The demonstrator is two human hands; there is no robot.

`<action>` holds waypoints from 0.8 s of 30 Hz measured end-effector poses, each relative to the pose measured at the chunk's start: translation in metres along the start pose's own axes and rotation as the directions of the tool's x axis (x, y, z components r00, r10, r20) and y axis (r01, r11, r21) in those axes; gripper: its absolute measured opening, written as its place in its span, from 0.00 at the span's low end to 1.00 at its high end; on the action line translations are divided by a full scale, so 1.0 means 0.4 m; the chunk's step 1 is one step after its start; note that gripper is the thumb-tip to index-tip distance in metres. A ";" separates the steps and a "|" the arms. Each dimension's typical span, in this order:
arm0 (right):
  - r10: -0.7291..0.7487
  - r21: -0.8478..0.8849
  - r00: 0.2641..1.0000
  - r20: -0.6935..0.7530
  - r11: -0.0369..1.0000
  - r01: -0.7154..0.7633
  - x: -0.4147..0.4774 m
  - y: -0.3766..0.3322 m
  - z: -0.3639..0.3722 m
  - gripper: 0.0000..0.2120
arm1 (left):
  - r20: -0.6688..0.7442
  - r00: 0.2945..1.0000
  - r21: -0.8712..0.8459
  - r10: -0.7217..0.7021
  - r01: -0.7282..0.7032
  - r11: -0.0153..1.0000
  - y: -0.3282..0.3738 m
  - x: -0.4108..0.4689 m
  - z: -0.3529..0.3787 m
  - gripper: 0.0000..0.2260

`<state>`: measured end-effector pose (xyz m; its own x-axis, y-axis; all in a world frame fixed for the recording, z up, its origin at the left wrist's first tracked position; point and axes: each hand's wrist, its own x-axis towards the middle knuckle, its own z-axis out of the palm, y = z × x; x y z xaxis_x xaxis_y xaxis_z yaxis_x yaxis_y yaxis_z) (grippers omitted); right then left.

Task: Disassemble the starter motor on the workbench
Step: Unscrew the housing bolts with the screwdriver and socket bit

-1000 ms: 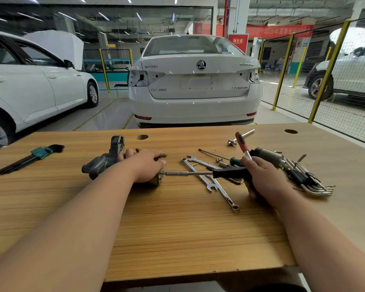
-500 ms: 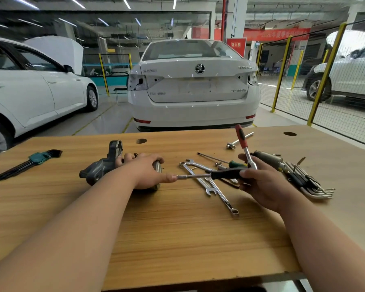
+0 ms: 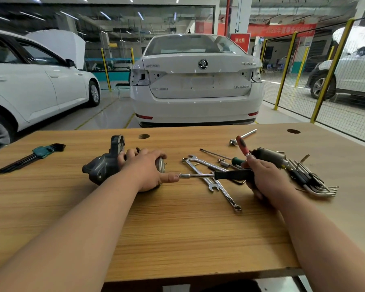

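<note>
While left grip (image 3: 148,169) clasps it, motor (image 3: 102,167) seems cast.

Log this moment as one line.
left hand: holds starter, thumb at driver tip | right hand: grips driver handle | bench: wrenches, hex keys loose

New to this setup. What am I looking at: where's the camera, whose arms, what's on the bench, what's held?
No robot: these are a person's bare arms, filmed by one wide-angle camera worn on their head, looking forward and down. The left hand grips the starter motor lying on the wooden workbench. The right hand holds a black-handled driver, its tip at the left thumb. Loose on the bench: spanners, a hex key set far left, more hex keys far right, a grey cylindrical part. Cars stand behind.
</note>
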<state>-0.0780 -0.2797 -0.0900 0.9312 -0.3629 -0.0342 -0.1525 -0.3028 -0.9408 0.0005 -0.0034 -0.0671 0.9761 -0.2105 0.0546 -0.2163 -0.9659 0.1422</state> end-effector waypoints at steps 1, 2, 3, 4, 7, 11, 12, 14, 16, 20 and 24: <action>-0.008 0.003 1.000 0.003 1.000 0.008 0.000 -0.002 0.002 0.18 | -0.012 1.000 0.004 0.003 -0.002 1.000 0.000 -0.002 0.002 0.38; -0.019 -0.001 1.000 0.006 1.000 0.019 0.000 -0.002 0.003 0.17 | -0.023 1.000 0.009 0.005 -0.004 1.000 -0.001 -0.005 0.004 0.38; -0.031 -0.015 1.000 0.003 0.999 0.031 -0.002 0.000 0.005 0.17 | -0.032 0.999 0.014 0.005 -0.005 1.000 -0.001 -0.008 0.007 0.38; -0.043 -0.034 0.999 0.000 0.999 0.043 -0.002 0.000 0.006 0.15 | -0.044 0.999 0.019 0.007 -0.006 1.000 -0.001 -0.009 0.009 0.38; -0.068 -0.035 0.998 0.014 0.997 0.069 -0.004 0.002 0.004 0.11 | -0.078 0.997 0.025 0.007 -0.005 1.000 0.001 -0.010 0.016 0.38; -0.133 -0.018 0.991 0.006 0.991 0.134 -0.004 0.010 -0.002 0.06 | -0.123 0.992 0.057 0.003 0.004 0.998 0.001 -0.007 0.030 0.37; -0.131 0.049 0.991 0.018 0.990 0.130 -0.003 0.012 -0.003 0.06 | -0.146 0.989 0.079 0.011 0.001 0.997 0.001 -0.006 0.035 0.37; -0.091 0.284 0.992 0.084 0.957 0.064 0.002 0.012 -0.003 0.05 | -0.181 0.983 0.103 0.013 0.006 0.995 0.001 -0.005 0.044 0.37; -0.048 0.492 0.985 0.164 0.870 -0.039 0.005 0.011 -0.003 0.09 | -0.162 0.987 0.102 0.008 0.009 0.995 -0.001 -0.002 0.045 0.40; -0.006 0.652 0.976 0.218 0.745 -0.141 0.012 0.007 0.001 0.22 | -0.089 0.996 0.074 0.011 -0.005 0.997 -0.009 0.011 0.030 0.44; 0.045 0.779 0.972 0.230 0.590 -0.212 0.011 0.004 0.004 0.16 | -0.049 0.999 0.038 -0.006 0.008 0.999 -0.011 0.022 0.022 0.42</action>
<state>-0.0735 -0.2804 -0.0924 0.9745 -0.1640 -0.1534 -0.0292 0.5847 -0.8107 0.0102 -0.0023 -0.0759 0.9751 -0.1969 0.1018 -0.2073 -0.9727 0.1045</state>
